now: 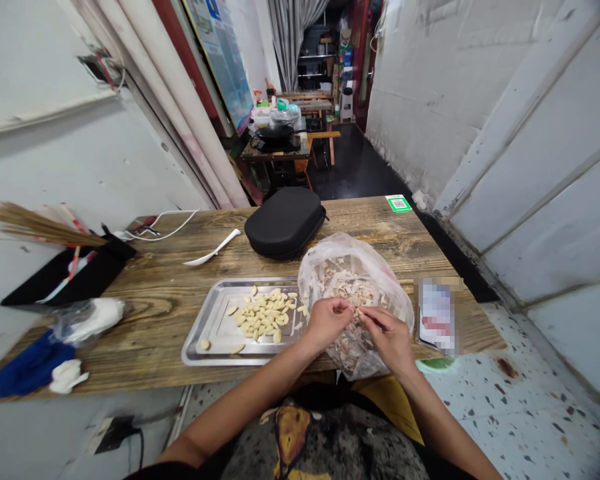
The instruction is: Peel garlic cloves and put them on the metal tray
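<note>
My left hand [330, 321] and my right hand [387, 333] meet over a clear plastic bag [353, 267] full of garlic skins, at the table's near edge. Both hands pinch a small garlic clove [359, 312] between their fingertips. To the left of the bag lies a metal tray [215, 330] with several peeled garlic cloves [263, 315] heaped near its middle and a few loose ones at its front.
A black zipped case [285, 220] and a white plastic spoon [213, 252] lie farther back on the wooden table [165, 293]. A phone [436, 315] rests right of the bag. A black holder with skewers [70, 270], a blue cloth [27, 367] and white cables sit left.
</note>
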The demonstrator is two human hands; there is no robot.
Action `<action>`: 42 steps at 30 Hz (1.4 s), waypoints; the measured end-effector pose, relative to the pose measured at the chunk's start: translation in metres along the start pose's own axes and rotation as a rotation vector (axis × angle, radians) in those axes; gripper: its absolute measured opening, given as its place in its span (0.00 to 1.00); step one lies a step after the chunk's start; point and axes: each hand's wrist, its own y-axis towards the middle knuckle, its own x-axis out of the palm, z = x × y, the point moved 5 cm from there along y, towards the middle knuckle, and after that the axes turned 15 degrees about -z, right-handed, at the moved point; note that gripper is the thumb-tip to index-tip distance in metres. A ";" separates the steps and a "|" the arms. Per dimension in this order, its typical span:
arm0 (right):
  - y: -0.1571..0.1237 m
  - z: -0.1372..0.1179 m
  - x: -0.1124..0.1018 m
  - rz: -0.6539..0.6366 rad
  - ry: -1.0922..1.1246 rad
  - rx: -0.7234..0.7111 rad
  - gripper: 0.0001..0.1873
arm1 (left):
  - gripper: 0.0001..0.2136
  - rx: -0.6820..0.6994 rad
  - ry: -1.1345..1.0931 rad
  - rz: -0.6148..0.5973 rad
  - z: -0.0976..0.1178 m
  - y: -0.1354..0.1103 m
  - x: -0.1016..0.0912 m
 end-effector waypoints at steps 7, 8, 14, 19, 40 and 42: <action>0.002 0.021 0.002 0.080 0.617 0.209 0.14 | 0.06 0.016 0.120 0.014 0.001 0.004 0.000; 0.002 0.021 0.002 0.076 0.630 0.209 0.14 | 0.05 0.039 0.125 0.006 0.003 0.004 0.002; 0.001 0.017 -0.002 0.039 0.495 0.190 0.18 | 0.10 0.156 0.065 -0.053 0.016 0.003 0.009; 0.002 0.007 -0.006 -0.017 0.279 0.125 0.15 | 0.10 0.176 -0.002 -0.090 0.019 0.003 0.009; 0.001 -0.009 -0.006 -0.071 -0.122 -0.143 0.15 | 0.06 0.101 0.037 -0.055 0.019 -0.001 0.003; 0.001 -0.009 -0.006 -0.062 -0.169 -0.169 0.15 | 0.07 0.105 0.031 -0.078 0.020 -0.001 0.004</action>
